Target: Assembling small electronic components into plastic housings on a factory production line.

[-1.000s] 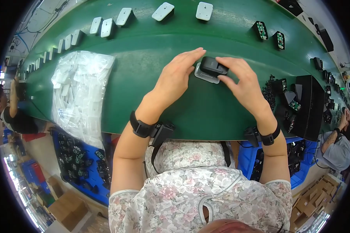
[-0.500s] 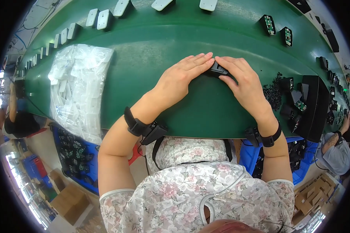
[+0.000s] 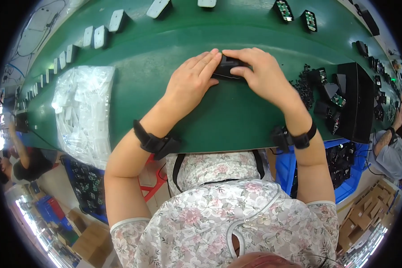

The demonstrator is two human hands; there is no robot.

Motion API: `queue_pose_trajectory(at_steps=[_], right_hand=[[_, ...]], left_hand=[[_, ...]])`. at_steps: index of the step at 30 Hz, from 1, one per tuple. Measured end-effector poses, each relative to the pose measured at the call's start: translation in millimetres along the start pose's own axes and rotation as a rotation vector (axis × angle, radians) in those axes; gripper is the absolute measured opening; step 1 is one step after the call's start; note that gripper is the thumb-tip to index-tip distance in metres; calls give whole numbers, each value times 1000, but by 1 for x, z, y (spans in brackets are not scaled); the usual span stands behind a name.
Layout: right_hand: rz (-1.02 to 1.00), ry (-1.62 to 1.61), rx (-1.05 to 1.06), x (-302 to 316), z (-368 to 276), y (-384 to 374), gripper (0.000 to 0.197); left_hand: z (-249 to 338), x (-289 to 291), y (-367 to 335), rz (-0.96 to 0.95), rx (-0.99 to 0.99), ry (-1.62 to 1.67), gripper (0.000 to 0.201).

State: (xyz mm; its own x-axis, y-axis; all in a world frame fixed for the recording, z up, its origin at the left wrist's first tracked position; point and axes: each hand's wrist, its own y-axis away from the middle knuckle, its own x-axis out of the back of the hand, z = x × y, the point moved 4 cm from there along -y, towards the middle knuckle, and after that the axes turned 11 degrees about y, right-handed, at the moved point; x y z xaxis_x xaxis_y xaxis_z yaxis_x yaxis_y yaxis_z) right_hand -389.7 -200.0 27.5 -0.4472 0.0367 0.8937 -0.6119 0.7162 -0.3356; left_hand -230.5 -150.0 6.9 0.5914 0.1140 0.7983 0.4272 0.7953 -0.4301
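A black plastic housing [image 3: 228, 67] lies on the green table in front of me, held between both hands. My left hand [image 3: 192, 78] presses its left end, fingers together and pointing away from me, with the thumb low at the near side. From the other end my right hand [image 3: 255, 67] grips it, index finger along the far edge and thumb across the near part. The fingers cover both ends of the housing, so its full shape is hidden. Each of my wrists carries a black strapped device.
Left of my hands lies a clear plastic bag [image 3: 85, 111] of white parts. To the right are a black box [image 3: 355, 102], small black pieces [image 3: 304, 87] and housings with green circuit boards. White-topped units [image 3: 117, 21] line the far side. Blue bins [image 3: 344, 190] flank me below the table edge [image 3: 223, 152].
Both hands and the black housing now appear further left and farther up the picture. My right thumb has come onto the housing, which shows a smoother, rounder surface. The whole view has also shifted.
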Motion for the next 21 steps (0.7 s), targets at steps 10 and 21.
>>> queue_pose_trajectory(at_steps=[10, 21], right_hand=[[323, -288, -440, 70, 59, 22, 25], [201, 56, -272, 70, 32, 90, 29]], left_hand=[[-40, -34, -103, 179, 604, 601, 26], [-106, -69, -169, -1, 895, 930, 38]])
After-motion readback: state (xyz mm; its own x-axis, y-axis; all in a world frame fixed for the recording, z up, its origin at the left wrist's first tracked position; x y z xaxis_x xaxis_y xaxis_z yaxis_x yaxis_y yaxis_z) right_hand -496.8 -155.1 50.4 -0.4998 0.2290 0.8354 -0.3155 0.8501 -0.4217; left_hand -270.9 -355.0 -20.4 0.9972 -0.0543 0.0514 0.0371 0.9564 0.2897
